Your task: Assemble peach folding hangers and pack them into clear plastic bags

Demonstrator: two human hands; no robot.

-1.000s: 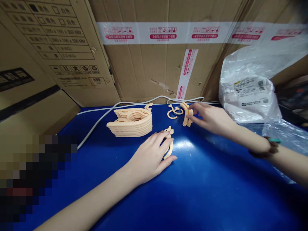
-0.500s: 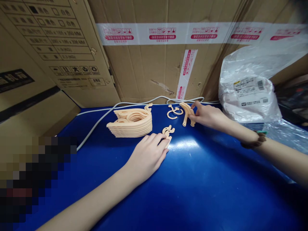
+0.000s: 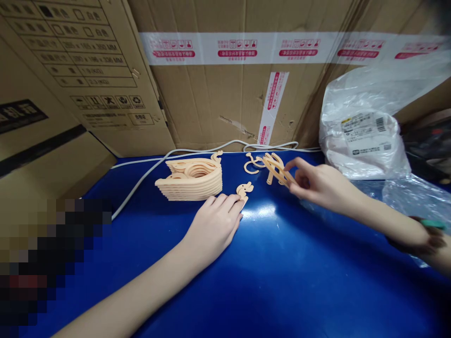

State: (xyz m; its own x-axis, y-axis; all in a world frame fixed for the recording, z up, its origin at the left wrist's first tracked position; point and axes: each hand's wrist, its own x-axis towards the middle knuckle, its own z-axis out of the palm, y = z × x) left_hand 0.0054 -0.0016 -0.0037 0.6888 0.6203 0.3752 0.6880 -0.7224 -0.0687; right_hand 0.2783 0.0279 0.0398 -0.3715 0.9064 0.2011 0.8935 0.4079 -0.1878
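Observation:
My left hand rests on the blue surface, fingers closed over a small beige hanger piece; only its curled end shows. With thumb and fingertips pinched, my right hand holds a curved beige hanger arm, raised at a tilt. More curved arms lie just behind and below it. Beside them is a loose beige hook. Left of these stands a neat stack of beige hanger pieces, with a small curled part at its back right corner.
A grey-white cable runs along the back of the blue tabletop. Cardboard boxes wall off the back and left. A clear plastic bag with a label sits at the right, its loose film spreading over the surface.
My right hand has moved right and toward me, lifting and tilting a curved hanger arm away from the others. My left hand stays almost in place on its piece.

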